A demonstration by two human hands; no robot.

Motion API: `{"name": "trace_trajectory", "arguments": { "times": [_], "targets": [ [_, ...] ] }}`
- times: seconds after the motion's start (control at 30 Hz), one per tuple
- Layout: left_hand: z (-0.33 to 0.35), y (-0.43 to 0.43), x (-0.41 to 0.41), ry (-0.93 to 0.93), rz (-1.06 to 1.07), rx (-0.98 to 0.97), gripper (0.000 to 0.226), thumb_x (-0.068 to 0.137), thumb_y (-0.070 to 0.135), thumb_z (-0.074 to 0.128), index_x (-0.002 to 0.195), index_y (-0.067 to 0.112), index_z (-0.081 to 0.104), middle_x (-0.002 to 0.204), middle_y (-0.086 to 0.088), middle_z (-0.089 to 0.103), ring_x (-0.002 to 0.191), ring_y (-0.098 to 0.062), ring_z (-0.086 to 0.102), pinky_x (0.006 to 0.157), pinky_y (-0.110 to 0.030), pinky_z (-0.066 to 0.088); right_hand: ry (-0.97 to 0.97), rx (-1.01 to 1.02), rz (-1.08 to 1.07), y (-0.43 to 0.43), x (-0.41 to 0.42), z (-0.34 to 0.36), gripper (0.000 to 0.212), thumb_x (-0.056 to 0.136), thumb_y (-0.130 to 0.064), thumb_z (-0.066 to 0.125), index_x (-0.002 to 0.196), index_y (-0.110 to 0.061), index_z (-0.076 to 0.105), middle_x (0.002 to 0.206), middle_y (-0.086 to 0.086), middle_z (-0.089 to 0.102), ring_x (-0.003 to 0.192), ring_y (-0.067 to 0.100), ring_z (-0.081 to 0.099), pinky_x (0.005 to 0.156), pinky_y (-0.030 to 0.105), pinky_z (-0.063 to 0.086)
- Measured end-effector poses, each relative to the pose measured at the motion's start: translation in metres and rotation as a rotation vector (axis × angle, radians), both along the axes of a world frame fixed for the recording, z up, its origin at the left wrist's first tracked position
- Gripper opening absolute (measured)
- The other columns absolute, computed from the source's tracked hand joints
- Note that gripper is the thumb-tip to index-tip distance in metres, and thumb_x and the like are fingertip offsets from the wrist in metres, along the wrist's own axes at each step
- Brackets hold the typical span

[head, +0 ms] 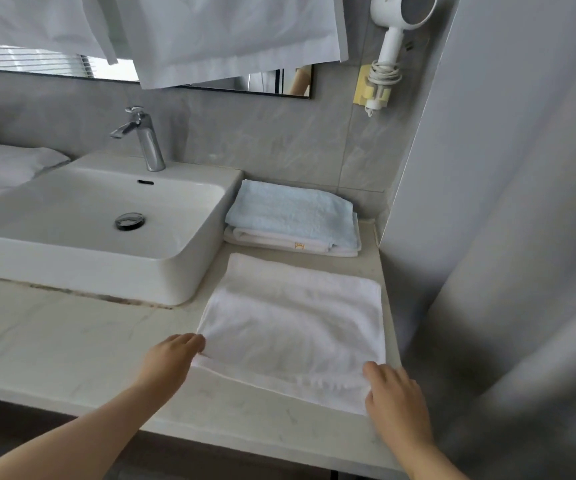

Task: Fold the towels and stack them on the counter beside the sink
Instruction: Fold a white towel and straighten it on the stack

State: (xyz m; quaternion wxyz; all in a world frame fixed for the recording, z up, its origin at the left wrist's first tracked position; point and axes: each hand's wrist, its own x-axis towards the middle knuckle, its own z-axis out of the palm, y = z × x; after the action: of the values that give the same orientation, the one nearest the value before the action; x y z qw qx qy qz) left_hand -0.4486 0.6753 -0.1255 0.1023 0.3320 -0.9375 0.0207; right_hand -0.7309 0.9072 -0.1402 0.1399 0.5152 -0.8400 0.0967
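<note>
midway, two stacked towels (293, 216) lie by the sink (207, 188); left hand (172, 355), fingers curled, grip unclear, and right hand (395, 396), fingers flat, touch a white towel (293, 317) at its corners.

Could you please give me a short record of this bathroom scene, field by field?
towel in work: white towel, lying flat on the counter, right of the sink
left hand: at its near left corner, grip unclear
right hand: at its near right corner, grip unclear
stack: light blue towel on a folded white towel, behind it
wall: hair dryer
</note>
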Motion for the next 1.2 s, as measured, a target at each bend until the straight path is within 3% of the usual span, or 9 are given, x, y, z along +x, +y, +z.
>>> {"name": "trace_trajectory", "arguments": {
  "times": [0.2,0.27,0.37,0.5,0.7,0.8,0.9,1.03,1.2],
  "targets": [
    [-0.002,0.007,0.006,-0.045,0.121,0.086,0.021,0.065,0.011,0.08,0.077,0.017,0.063,0.077,0.003,0.065,0.056,-0.014,0.049,0.049,-0.021,0.039,-0.341,-0.09,0.054,0.01,0.004,-0.002,0.036,0.06,-0.012,0.067,0.086,-0.026,0.046,0.076,-0.004,0.063,0.064,0.021,0.063,0.042,0.028,0.039],
    [-0.008,0.01,0.008,-0.005,0.151,0.139,0.012,0.074,0.008,0.074,0.078,0.015,0.064,0.078,0.001,0.066,0.056,-0.013,0.045,0.05,-0.021,0.035,-0.424,-0.05,0.087,0.016,0.004,-0.003,0.022,0.07,-0.022,0.051,0.091,-0.029,0.05,0.088,-0.006,0.064,0.078,0.019,0.065,0.054,0.025,0.04],
    [-0.01,0.013,0.006,0.028,0.24,0.242,0.009,0.088,0.011,0.059,0.081,0.016,0.06,0.087,-0.002,0.065,0.065,-0.015,0.049,0.058,-0.021,0.033,-0.496,-0.001,0.157,0.017,0.002,-0.006,0.033,0.075,-0.023,0.063,0.108,-0.025,0.064,0.109,-0.008,0.059,0.105,0.013,0.055,0.083,0.02,0.04],
    [-0.006,0.011,0.0,0.105,0.334,0.326,0.016,0.09,0.01,0.056,0.08,0.022,0.05,0.088,0.003,0.058,0.072,-0.013,0.05,0.059,-0.017,0.031,-0.632,-0.228,0.075,0.011,0.011,-0.007,0.022,0.063,-0.012,0.073,0.081,-0.023,0.069,0.083,-0.021,0.053,0.081,0.006,0.052,0.076,-0.002,0.032],
    [-0.006,0.009,0.0,0.218,0.429,0.417,0.02,0.088,0.005,0.059,0.077,0.02,0.053,0.083,-0.001,0.058,0.073,-0.02,0.055,0.06,-0.024,0.037,-1.234,-0.457,-0.292,0.003,0.016,0.003,0.022,0.079,-0.001,0.067,0.076,-0.023,0.063,0.083,-0.001,0.063,0.077,0.025,0.06,0.067,0.031,0.05],
    [-0.005,0.006,0.0,0.231,0.422,0.397,0.019,0.088,0.003,0.058,0.077,0.018,0.053,0.08,-0.001,0.056,0.071,-0.021,0.054,0.059,-0.025,0.036,-1.198,-0.402,-0.296,0.002,0.019,0.004,0.022,0.078,0.003,0.064,0.072,-0.018,0.062,0.08,0.0,0.062,0.078,0.024,0.059,0.071,0.034,0.05],
    [-0.004,0.003,-0.002,0.221,0.447,0.393,0.016,0.09,0.004,0.054,0.078,0.016,0.053,0.08,-0.002,0.057,0.066,-0.02,0.055,0.058,-0.026,0.043,-1.092,-0.259,-0.186,0.002,0.021,0.012,0.025,0.079,0.005,0.06,0.067,-0.017,0.057,0.075,-0.004,0.06,0.072,0.013,0.056,0.061,0.007,0.043],
    [-0.006,0.003,0.002,0.156,0.394,0.305,0.022,0.086,0.001,0.054,0.074,0.017,0.046,0.08,-0.004,0.054,0.062,-0.022,0.052,0.058,-0.032,0.048,-0.961,-0.124,-0.062,0.003,0.025,0.016,0.029,0.084,-0.002,0.059,0.066,-0.023,0.051,0.08,-0.005,0.057,0.068,0.002,0.05,0.065,0.002,0.04],
    [-0.01,0.011,0.013,-0.06,0.155,0.072,0.044,0.037,-0.006,0.083,0.061,0.014,0.052,0.056,0.001,0.051,0.04,-0.014,0.04,0.037,-0.014,0.017,-0.775,-0.029,-0.008,0.006,0.022,0.005,0.021,0.085,-0.009,0.062,0.068,-0.021,0.057,0.078,-0.013,0.05,0.075,0.009,0.052,0.064,0.006,0.038]
  ]
}}
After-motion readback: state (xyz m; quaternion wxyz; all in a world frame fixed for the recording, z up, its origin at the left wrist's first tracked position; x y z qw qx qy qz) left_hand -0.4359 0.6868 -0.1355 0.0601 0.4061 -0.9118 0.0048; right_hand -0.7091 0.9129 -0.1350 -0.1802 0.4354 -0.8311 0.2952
